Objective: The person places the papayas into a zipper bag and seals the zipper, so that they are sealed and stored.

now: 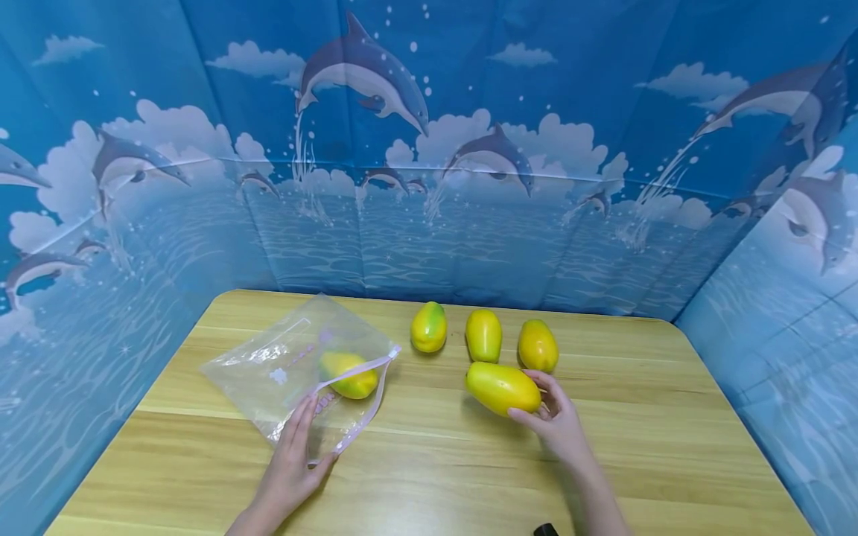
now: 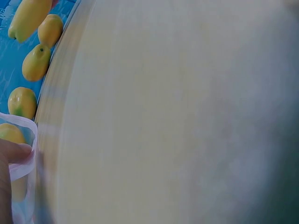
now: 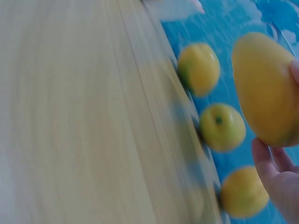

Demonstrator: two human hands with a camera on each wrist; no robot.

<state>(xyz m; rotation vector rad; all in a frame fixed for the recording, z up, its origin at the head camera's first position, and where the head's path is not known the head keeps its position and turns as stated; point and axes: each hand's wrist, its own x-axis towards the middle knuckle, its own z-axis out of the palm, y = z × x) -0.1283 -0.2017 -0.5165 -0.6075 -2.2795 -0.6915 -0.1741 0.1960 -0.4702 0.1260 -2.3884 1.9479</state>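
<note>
Five yellow-green oval papaya-like fruits on a pale wooden desk (image 1: 429,476), boxed in by a blue dolphin-print backdrop (image 1: 415,164). Nearest the left fingers (image 1: 304,420), a clear plastic zip bag (image 1: 281,357), mouth edge pinched under thumb (image 2: 16,151), one fruit (image 1: 348,374) already inside. Curled round the yellow fruit (image 1: 501,387) lying on its side, the right hand (image 1: 556,420), gripping its near end (image 3: 266,88). Beyond those fingertips, three loose fruits (image 1: 482,335) in a row. Likely mid-bagging: next, probably a lift across toward the left fingers, with the mouth held wide.
</note>
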